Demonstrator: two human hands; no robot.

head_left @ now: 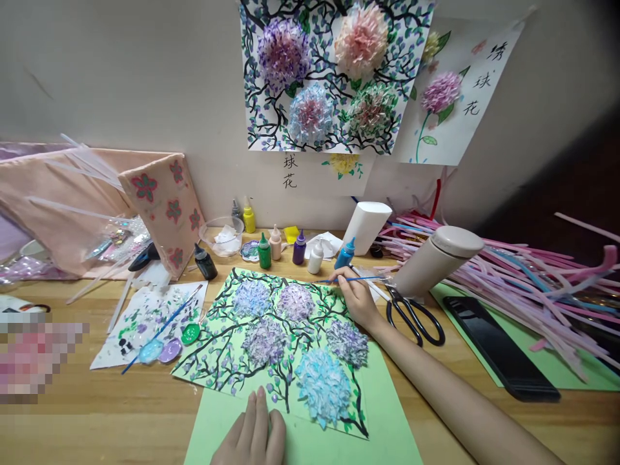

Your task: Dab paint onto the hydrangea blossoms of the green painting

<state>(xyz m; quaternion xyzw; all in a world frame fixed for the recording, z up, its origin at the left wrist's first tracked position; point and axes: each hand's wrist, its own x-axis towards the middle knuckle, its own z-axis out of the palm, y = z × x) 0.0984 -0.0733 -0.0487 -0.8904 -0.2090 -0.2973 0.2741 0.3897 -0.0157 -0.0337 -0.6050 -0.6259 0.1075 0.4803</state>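
A painted sheet with black branches, small leaves and several puffy paper flowers [285,336] lies on a green sheet [387,413] on the wooden table. My right hand [356,298] is closed round a thin blue paintbrush [356,279], whose tip rests near the sheet's upper right corner. At the sheet's lower edge my left hand [252,434] lies flat, fingers together, pressing the paper down.
Small paint bottles [264,252] stand behind the sheet. A scrap paper palette with bottle caps and another brush [155,323] lies left. Black scissors [416,316], a beige flask [436,258], a black phone [498,345] and a heap of pink straws [533,278] sit right. Flower pictures [329,71] hang on the wall.
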